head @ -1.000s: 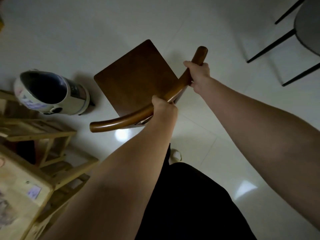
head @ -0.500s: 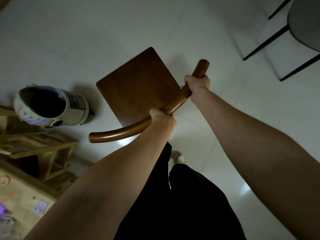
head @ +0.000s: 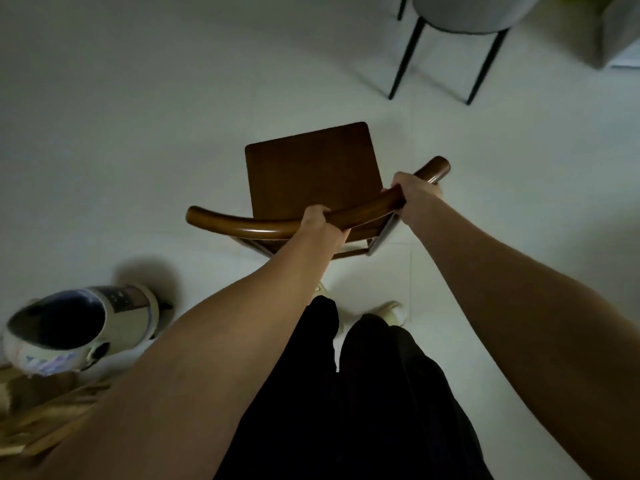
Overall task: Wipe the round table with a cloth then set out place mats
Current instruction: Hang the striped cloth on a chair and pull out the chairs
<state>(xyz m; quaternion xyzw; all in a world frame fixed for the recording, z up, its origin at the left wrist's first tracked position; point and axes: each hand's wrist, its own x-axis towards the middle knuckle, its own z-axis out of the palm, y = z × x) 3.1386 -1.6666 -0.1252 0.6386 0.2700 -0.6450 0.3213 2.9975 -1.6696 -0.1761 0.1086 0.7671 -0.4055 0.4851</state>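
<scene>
Both hands grasp one dark wooden chair [head: 310, 161] by its curved top rail [head: 249, 227]; the left hand [head: 320, 225] curls round the rail near its middle, the right hand [head: 414, 188] clenches it close to the rail's right end; the square seat lies just beyond the hands, over pale floor tiles [head: 138, 133]. The round table, the cloth and the place mats cannot be seen from the head camera.

Below and to the left of the left forearm one white appliance [head: 83, 323] with a dark open top stands on the floor; nearer still, at the lower left corner, light wooden slats [head: 45, 414] show only in part. Far beyond the right hand stands one grey upholstered chair [head: 474, 12] on thin black legs, three of them visible. Under the arms hang two black trouser legs [head: 363, 393], with two pale shoes [head: 389, 311] poking out below the hands.

Against half a second ago, the wooden chair has swung so its seat points away more squarely, the rail lies closer to level, the grey chair shows more fully, and the appliance sits lower left; both grips are unchanged.
</scene>
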